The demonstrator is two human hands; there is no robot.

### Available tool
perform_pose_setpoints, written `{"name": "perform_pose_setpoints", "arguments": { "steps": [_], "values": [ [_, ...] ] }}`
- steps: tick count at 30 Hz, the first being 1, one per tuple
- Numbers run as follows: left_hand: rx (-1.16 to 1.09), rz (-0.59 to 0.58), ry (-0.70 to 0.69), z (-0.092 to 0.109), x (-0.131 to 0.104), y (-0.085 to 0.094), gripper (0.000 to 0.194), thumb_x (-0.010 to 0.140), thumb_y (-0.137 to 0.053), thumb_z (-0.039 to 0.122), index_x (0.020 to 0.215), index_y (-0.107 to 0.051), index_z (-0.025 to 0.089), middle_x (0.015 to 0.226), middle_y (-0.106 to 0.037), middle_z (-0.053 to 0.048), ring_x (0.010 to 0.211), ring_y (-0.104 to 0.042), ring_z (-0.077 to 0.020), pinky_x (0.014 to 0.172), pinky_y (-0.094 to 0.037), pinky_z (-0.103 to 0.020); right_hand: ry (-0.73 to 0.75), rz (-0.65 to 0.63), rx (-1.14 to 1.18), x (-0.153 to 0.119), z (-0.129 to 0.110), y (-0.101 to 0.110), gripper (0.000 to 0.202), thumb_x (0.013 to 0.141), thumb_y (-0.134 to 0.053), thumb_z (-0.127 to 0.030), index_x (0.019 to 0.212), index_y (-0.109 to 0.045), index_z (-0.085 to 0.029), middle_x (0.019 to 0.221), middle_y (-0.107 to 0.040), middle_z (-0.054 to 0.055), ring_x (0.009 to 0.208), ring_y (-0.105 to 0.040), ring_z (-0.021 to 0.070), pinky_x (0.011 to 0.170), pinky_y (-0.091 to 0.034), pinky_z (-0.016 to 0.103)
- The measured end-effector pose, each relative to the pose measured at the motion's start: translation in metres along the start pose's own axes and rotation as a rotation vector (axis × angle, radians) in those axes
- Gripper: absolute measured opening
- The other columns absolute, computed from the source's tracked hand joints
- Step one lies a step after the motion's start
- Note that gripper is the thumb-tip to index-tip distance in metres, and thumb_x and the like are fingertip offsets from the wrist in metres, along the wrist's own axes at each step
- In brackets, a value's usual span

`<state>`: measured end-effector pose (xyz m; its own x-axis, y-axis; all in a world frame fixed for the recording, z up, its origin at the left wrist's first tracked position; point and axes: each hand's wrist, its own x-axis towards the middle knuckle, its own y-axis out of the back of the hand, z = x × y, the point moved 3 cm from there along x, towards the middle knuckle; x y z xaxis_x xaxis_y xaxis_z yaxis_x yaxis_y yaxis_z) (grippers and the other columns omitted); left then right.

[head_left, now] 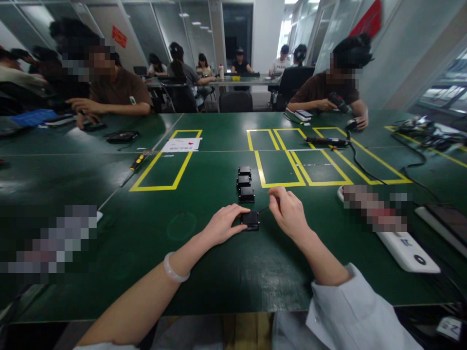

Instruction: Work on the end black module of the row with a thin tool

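Left hand [226, 224] grips a black box [250, 220].
Right hand [288, 210] pinches a thin tool [264, 209], seemingly a screwdriver, at its side.

The right hand [290, 214] hides 1 end of the thin tool [264, 209]; pixelation blurs 1 white device [407, 251] partly.

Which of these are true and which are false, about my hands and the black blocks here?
1. The left hand touches the nearest black block. True.
2. The right hand is empty. False: it holds a thin dark rod.
3. Three more black blocks stand in a row beyond that one. True.
4. The bracelet is on the right wrist. False: the pale bracelet circles the left wrist.
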<state>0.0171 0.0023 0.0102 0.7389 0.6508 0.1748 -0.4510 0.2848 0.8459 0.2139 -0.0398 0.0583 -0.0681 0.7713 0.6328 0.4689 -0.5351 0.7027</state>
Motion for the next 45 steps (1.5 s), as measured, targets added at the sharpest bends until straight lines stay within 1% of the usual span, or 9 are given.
{"name": "perform_pose_setpoints", "arguments": {
  "steps": [6,9,14,17,23,28,31,38,45],
  "values": [
    [-0.011,0.008,-0.005,-0.0012,-0.0004,-0.0002,0.037,0.088,-0.062,0.032,0.122,-0.051,0.025,0.112,-0.060,-0.005,0.102,-0.058,-0.0218,0.089,-0.044,-0.037,0.021,-0.013,-0.009,0.0006,-0.0012,0.0020,0.021,0.096,-0.040,-0.034,0.088,-0.054,-0.021,0.066,-0.061,0.000,0.059,-0.050,0.0150,0.066,-0.037,0.027],
    [-0.009,0.004,-0.002,-0.0016,-0.0004,-0.0007,0.037,0.088,-0.061,0.033,0.122,-0.051,0.025,0.111,-0.060,-0.005,0.100,-0.058,-0.0221,0.088,-0.044,-0.037,0.016,0.003,-0.004,0.0004,-0.0002,0.0011,0.019,0.096,-0.039,-0.031,0.090,-0.054,-0.021,0.070,-0.063,0.001,0.059,-0.051,0.0147,0.065,-0.038,0.027],
    [-0.006,0.005,-0.001,-0.0013,-0.0002,-0.0011,0.037,0.088,-0.061,0.033,0.122,-0.051,0.025,0.110,-0.059,-0.005,0.100,-0.058,-0.0217,0.087,-0.045,-0.036,0.015,0.001,-0.028,-0.0004,0.0008,-0.0009,0.013,0.093,-0.040,-0.024,0.092,-0.052,-0.020,0.068,-0.060,0.001,0.058,-0.049,0.0152,0.065,-0.038,0.027],
    [0.000,0.002,0.001,-0.0006,-0.0001,-0.0004,0.037,0.088,-0.062,0.033,0.122,-0.051,0.025,0.110,-0.059,-0.004,0.100,-0.058,-0.0215,0.087,-0.045,-0.036,0.018,-0.011,-0.035,-0.0006,0.0006,-0.0008,0.013,0.093,-0.040,-0.025,0.090,-0.052,-0.020,0.067,-0.060,0.000,0.059,-0.049,0.0153,0.067,-0.038,0.028],
    [-0.006,0.005,-0.003,-0.0004,0.0000,-0.0001,0.037,0.087,-0.062,0.033,0.122,-0.052,0.025,0.111,-0.059,-0.005,0.101,-0.057,-0.0222,0.089,-0.044,-0.037,0.024,0.004,-0.008,-0.0005,0.0002,0.0003,0.017,0.095,-0.043,-0.032,0.087,-0.052,-0.021,0.068,-0.061,0.001,0.059,-0.050,0.0146,0.065,-0.037,0.027],
    [-0.008,0.006,0.003,-0.0014,-0.0003,-0.0012,0.037,0.088,-0.061,0.034,0.122,-0.052,0.025,0.109,-0.060,-0.005,0.099,-0.058,-0.0223,0.088,-0.045,-0.038,0.017,-0.005,-0.006,-0.0004,0.0000,-0.0001,0.015,0.094,-0.038,-0.024,0.092,-0.052,-0.021,0.070,-0.062,0.001,0.059,-0.050,0.0149,0.067,-0.038,0.028],
    [-0.010,0.006,0.001,-0.0011,-0.0004,-0.0008,0.037,0.088,-0.061,0.033,0.123,-0.051,0.025,0.110,-0.059,-0.005,0.100,-0.058,-0.0220,0.088,-0.045,-0.037,0.017,-0.006,-0.005,-0.0001,-0.0003,0.0003,0.015,0.093,-0.038,-0.023,0.093,-0.052,-0.020,0.070,-0.062,0.001,0.060,-0.050,0.0153,0.068,-0.039,0.028],
    [-0.008,0.000,-0.001,-0.0005,-0.0002,0.0005,0.037,0.088,-0.061,0.033,0.123,-0.051,0.025,0.111,-0.059,-0.004,0.101,-0.058,-0.0217,0.088,-0.045,-0.037,0.020,-0.015,0.000,-0.0010,0.0005,-0.0006,0.020,0.096,-0.041,-0.034,0.087,-0.052,-0.021,0.072,-0.063,0.001,0.060,-0.050,0.0148,0.066,-0.038,0.027],
    [-0.016,-0.003,0.004,-0.0009,-0.0007,-0.0001,0.037,0.088,-0.061,0.032,0.123,-0.050,0.025,0.111,-0.059,-0.004,0.100,-0.058,-0.0213,0.088,-0.044,-0.036,0.025,0.012,-0.027,0.0000,-0.0010,0.0006,0.014,0.093,-0.039,-0.022,0.091,-0.052,-0.019,0.069,-0.060,0.001,0.059,-0.050,0.0153,0.066,-0.037,0.028]
  ]
}}
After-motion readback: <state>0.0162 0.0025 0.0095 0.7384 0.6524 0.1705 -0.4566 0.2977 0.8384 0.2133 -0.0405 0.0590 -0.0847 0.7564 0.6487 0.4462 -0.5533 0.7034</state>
